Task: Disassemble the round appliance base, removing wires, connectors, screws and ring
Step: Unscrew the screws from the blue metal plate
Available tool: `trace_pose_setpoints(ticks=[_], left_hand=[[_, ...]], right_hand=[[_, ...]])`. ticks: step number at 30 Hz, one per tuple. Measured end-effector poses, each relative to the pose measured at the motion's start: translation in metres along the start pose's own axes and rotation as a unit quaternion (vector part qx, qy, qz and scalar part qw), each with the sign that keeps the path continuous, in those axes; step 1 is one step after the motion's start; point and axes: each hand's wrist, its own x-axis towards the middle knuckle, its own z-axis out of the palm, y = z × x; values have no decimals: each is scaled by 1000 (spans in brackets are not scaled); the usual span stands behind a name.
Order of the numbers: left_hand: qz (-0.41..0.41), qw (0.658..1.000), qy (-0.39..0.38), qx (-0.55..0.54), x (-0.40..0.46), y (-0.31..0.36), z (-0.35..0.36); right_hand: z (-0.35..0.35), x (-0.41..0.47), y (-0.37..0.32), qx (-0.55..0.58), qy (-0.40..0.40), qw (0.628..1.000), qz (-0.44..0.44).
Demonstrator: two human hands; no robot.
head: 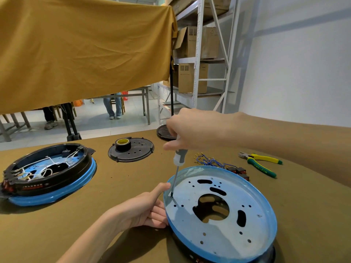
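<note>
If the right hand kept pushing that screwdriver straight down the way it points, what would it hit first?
The right hand drives the screwdriver down to the blue plate near its left rim; the tip already seems to touch it, probably on a screw there.

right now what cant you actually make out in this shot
- Screw under the screwdriver tip: too small, shadowed by the blue pan's rim.
- Right hand fingers on the handle: turned away from the head camera.
- Black ring beneath the pan: mostly covered by it, cut off at the bottom edge.
- Switches by the loose wires: partly behind the pan.
- Left hand fingertips: behind the pan's wall.
</note>
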Motion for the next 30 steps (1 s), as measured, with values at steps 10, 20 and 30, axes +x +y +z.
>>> trace_pose_setpoints(ticks=[10,20,30], left_hand=[[2,1000,5,4,-2,1,2],[7,1000,-3,12,-4,2,5],[10,1000,9,13,-3,1,6]], right_hand=[[-2,-6,1,-24,-2,1000,15],[-13,-4,4,175,-62,982,-26],[-12,-14,6,281,-61,957,-29]])
